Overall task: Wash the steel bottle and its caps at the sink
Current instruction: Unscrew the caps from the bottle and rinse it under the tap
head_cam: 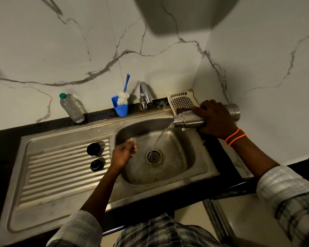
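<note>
Right hand (215,118), right of centre in the frame, fingers and thumb wrapped round the steel bottle (191,119), gripping it at mid-body. The bottle lies nearly level above the right rim of the sink (209,168), open mouth pointing left over the basin, base poking out past the knuckles toward the right wall. Water (161,136) pours from the mouth in a thin arc and lands right on the drain (153,157) at the basin's middle. Two orange bands (235,137) circle that wrist, and a checked sleeve (289,196) runs off to the lower right.

Left hand (123,154) now, centre of the frame, hanging over the left edge of the basin: fingers loosely curled, thumb up, nothing in it, clear of the stream.

Just left of that hand, two black caps (95,149) stand on the ribbed drainboard (61,172), one above the other in the picture, close together but apart.

Along the back ledge: a chrome tap (144,95) above the basin, a blue cup (121,107) to its left holding a blue-handled white brush (123,97), and further left a clear plastic bottle (72,108) with a green top, standing against the marble wall (43,50). Tucked in the corner behind the steel bottle, a cream slotted tray (181,99) with something dark on it, hard to make out.
</note>
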